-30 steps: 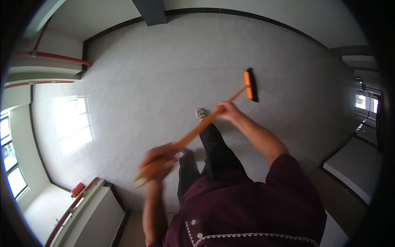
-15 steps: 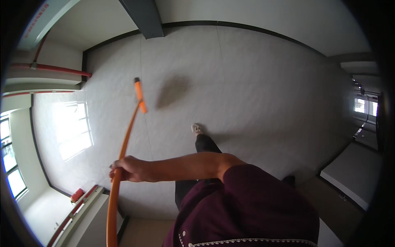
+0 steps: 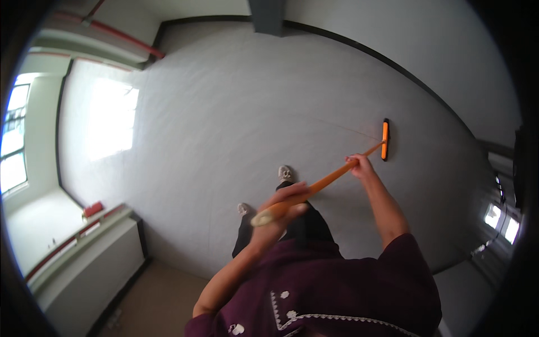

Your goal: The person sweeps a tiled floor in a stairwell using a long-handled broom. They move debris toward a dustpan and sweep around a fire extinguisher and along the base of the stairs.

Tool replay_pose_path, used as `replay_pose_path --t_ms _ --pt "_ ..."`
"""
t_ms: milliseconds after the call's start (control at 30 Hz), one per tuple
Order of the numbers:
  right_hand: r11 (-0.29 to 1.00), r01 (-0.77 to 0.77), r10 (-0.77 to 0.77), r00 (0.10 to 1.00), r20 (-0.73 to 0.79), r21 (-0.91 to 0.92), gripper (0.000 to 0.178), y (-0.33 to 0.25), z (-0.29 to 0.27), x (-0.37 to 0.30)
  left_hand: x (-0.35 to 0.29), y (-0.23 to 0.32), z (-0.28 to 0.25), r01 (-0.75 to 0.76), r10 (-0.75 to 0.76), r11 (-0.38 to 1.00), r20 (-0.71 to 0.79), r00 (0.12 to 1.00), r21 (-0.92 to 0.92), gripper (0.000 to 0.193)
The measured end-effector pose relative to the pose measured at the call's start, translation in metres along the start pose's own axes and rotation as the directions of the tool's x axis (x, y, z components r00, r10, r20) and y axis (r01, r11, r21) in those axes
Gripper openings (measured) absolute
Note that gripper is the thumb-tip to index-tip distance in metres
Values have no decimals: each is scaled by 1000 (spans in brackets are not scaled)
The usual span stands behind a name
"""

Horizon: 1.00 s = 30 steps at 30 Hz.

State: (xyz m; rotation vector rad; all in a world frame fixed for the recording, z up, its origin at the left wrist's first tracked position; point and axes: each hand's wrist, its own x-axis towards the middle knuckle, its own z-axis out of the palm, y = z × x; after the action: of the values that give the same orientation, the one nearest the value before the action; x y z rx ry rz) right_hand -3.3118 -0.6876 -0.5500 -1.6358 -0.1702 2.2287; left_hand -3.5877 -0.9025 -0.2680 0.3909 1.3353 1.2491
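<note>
We see the broom [image 3: 327,182] slanting across the view, its orange broom head [image 3: 385,139] out to the right over the grey floor [image 3: 196,146], well apart from both shoes; whether the bristles press down we cannot tell. From that head the handle comes back to the right hand [image 3: 361,165], whose fingers are curled around the shaft on its lower stretch, nearer the head. Higher up, the left hand [image 3: 283,208] cradles the shaft between fingers on the far side and thumb on the near side, the pale top end poking out past them; blur keeps us from telling how tight that hold is. We take the wide spacing to be for leverage: the lower hand would steer the head, the upper one steady the end. The front shoe [image 3: 285,173] stands ahead of the other shoe [image 3: 242,209], probably for balance. Beyond, a grey pillar [image 3: 266,17] meets the floor.
</note>
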Motion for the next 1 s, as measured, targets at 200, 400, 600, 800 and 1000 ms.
replay_pose_path --t_ms 200,400,600,800,1000 --pt "971 -211 230 949 216 -111 4 50 132 12 -50 54 -62 -301 276 951 -244 930 -73 24" --pt "813 -543 569 666 482 -210 7 212 356 -66 -166 178 -120 -504 738 652 -320 594 567 9" --pt "712 -593 673 422 607 -377 4 339 500 -105 -195 198 -139 -358 823 405 -164 545 842 10" --pt "641 -620 715 267 646 -453 7 302 532 -189 -283 216 -177 -723 972 115 73 223 681 13" --pt "833 -420 552 680 482 -362 11 192 483 -135 -230 166 -261 -732 817 555 -423 391 396 15"
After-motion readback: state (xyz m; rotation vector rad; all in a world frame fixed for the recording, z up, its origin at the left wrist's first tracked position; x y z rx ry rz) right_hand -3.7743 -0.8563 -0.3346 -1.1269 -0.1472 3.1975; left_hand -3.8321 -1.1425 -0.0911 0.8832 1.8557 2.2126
